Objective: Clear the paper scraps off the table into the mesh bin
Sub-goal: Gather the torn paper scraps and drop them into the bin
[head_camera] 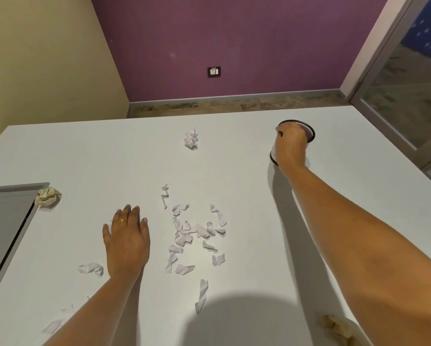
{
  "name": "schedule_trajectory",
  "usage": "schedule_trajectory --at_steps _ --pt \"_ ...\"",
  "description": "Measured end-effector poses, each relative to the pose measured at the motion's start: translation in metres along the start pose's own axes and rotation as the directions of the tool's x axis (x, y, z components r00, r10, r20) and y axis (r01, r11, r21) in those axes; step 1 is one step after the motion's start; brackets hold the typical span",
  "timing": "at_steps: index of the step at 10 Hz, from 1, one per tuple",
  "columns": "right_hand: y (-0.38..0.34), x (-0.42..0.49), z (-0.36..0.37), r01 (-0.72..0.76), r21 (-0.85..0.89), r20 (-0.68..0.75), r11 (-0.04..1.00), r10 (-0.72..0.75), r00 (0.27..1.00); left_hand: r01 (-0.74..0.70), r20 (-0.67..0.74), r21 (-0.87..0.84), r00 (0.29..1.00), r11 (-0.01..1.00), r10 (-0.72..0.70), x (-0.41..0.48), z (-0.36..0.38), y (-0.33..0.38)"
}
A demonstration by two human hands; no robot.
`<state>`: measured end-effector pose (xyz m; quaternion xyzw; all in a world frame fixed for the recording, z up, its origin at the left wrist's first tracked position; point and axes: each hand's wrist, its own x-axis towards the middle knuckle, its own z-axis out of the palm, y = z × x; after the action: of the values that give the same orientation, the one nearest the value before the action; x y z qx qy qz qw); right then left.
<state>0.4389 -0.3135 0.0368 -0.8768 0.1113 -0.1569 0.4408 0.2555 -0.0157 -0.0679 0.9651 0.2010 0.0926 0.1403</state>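
The left hand [127, 238] is laid flat on the white table [234, 176], fingers straight and holding nothing, just left of the main scatter of torn paper scraps [197, 233]. The right hand [290, 143] is draped over the near rim of the mesh bin [308, 132] at the far right, with its fingers curled down at the mouth. Whether the bin is gripped or scraps are being released cannot be told.

If scraps are being dropped, the hand is best opened fully over the mouth so that nothing catches on the rim. If the bin is being fetched, it is best set just beside the scatter, so the light pieces can be gathered by the flat left hand.

The bin stands on its base, mouth up, and its axis seems to lean far-right, probably from the lens. The scatter is stretched from near to far, as is the long strip [202, 293] nearer the person. A crumpled white ball [191, 141] lies beyond the scatter, and a beige ball [48, 197] lies at the left against a grey panel [7, 221].
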Motion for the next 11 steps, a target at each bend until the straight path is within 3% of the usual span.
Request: schedule_trajectory --at_steps 1,2,3,4,5,6,7,9,10,11 --pt "-0.011 -0.026 0.025 0.131 -0.026 0.056 0.991 -0.129 0.990 0.002 0.001 -0.006 1.000 1.000 -0.002 0.000 -0.001 0.000" --pt "-0.022 -0.059 0.058 0.187 0.009 0.202 0.982 -0.185 0.962 0.010 0.009 -0.008 1.000 1.000 -0.009 0.000 -0.002 0.001" --pt "-0.033 -0.094 0.087 0.214 0.053 0.424 0.975 -0.216 0.879 0.015 0.013 -0.010 1.000 1.000 -0.015 0.000 -0.002 0.001" --pt "-0.045 -0.121 0.110 0.336 0.042 0.629 0.941 -0.286 0.723 0.005 0.009 0.006 1.000 1.000 -0.005 0.000 -0.001 0.001" --pt "-0.057 -0.134 0.131 0.349 0.008 0.771 0.937 -0.228 0.594 0.003 0.014 0.008 1.000 1.000 -0.003 0.000 -0.001 0.000" --pt "-0.061 -0.142 0.145 0.311 -0.023 0.840 0.950 -0.150 0.521 0.002 0.017 0.015 1.000 1.000 -0.002 0.000 -0.001 0.000" --pt "-0.056 -0.147 0.152 0.419 -0.069 0.853 0.905 -0.164 0.495 0.003 0.021 0.018 1.000 1.000 -0.003 0.000 0.000 0.000" --pt "-0.048 -0.154 0.150 0.675 -0.162 0.777 0.720 -0.329 0.537 0.007 0.011 0.012 1.000 1.000 -0.007 0.000 0.000 0.000" --pt "-0.053 -0.153 0.142 0.710 -0.179 0.796 0.681 -0.324 0.511 0.010 0.012 0.003 1.000 1.000 -0.011 0.000 0.000 0.000" --pt "-0.055 -0.152 0.135 0.659 -0.174 0.804 0.732 -0.281 0.525 0.011 0.009 -0.003 1.000 1.000 -0.011 0.001 0.000 0.000"
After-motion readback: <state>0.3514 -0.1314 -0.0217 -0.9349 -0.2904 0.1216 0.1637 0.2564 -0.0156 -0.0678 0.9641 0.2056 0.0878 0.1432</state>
